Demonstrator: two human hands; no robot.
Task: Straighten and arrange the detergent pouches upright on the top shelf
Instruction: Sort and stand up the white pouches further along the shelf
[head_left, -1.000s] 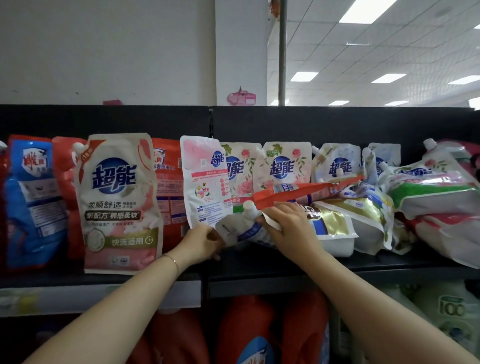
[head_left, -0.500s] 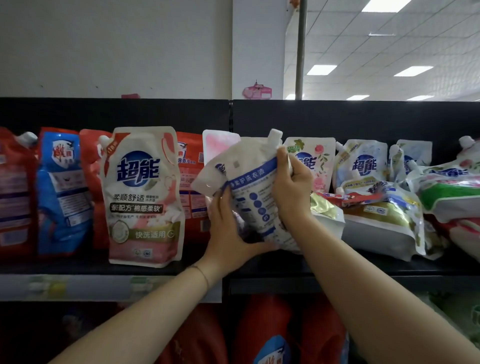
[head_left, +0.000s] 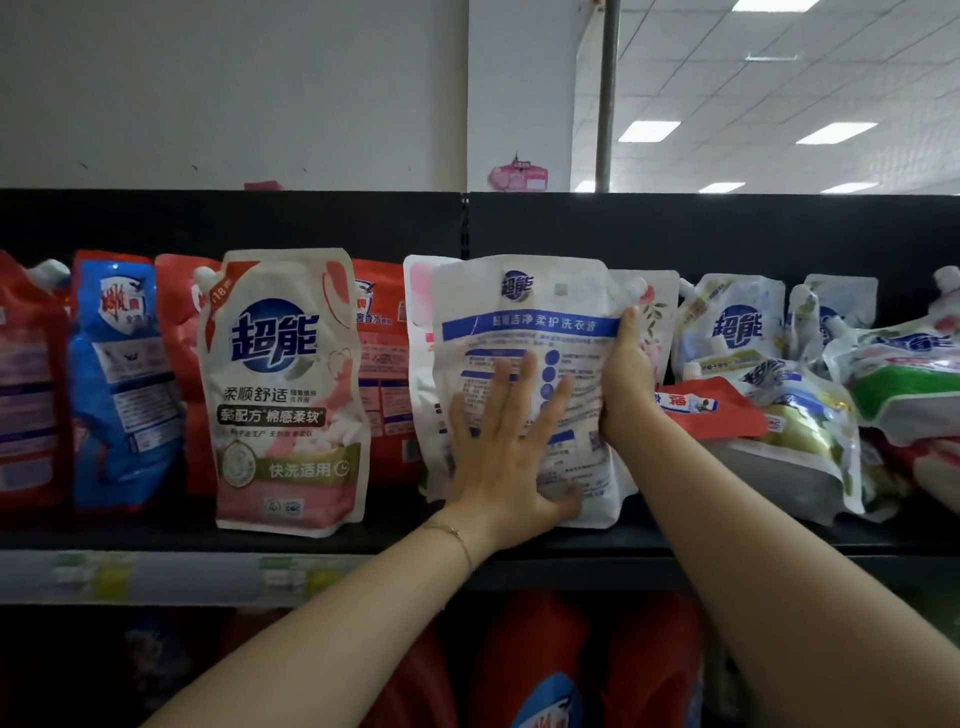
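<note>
A white detergent pouch with blue print (head_left: 524, 322) stands upright on the black top shelf (head_left: 395, 530), back side facing me, spout at its upper right. My left hand (head_left: 506, 452) lies flat against its lower front, fingers spread. My right hand (head_left: 626, 379) grips its right edge. To the left stands a larger white-and-pink pouch (head_left: 288, 389), upright. To the right, a red pouch (head_left: 711, 408) and several white, gold and green pouches (head_left: 800, 415) lie toppled in a heap.
Red and blue pouches (head_left: 119, 379) stand at the far left of the shelf. A black back panel (head_left: 727, 228) rises behind the row. Red detergent bottles (head_left: 540, 665) fill the shelf below. Price labels run along the shelf's front rail (head_left: 156, 577).
The white pouch went from lying on the shelf to being lifted and tilted, and now stands upright. My left hand moved from under it to flat on its front.
</note>
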